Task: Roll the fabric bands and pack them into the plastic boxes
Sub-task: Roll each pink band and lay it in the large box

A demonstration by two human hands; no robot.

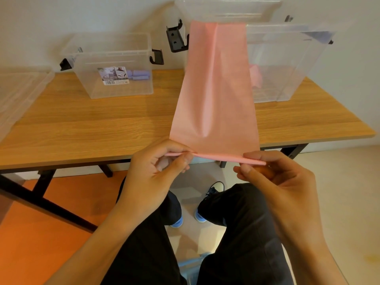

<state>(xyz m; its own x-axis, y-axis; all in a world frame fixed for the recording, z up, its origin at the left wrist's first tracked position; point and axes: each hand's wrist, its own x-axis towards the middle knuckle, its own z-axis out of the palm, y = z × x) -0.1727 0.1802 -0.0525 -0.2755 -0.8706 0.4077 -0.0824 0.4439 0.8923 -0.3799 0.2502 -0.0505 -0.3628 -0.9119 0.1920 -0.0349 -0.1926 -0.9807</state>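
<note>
Pink band [213,95]: thin matt cloth, smooth with a soft crease. Boxes [115,64] [285,64]: clear glossy plastic, black plastic latches [157,56], paper label [113,76] on the left one. Table [82,124]: wood-grain top with satin sheen, matt black metal legs [43,183].

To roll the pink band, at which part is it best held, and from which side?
Pinch the pink band at both ends of its near edge, already a thin roll, from the near side, as the left hand and right hand do. It stretches away from you.
</note>
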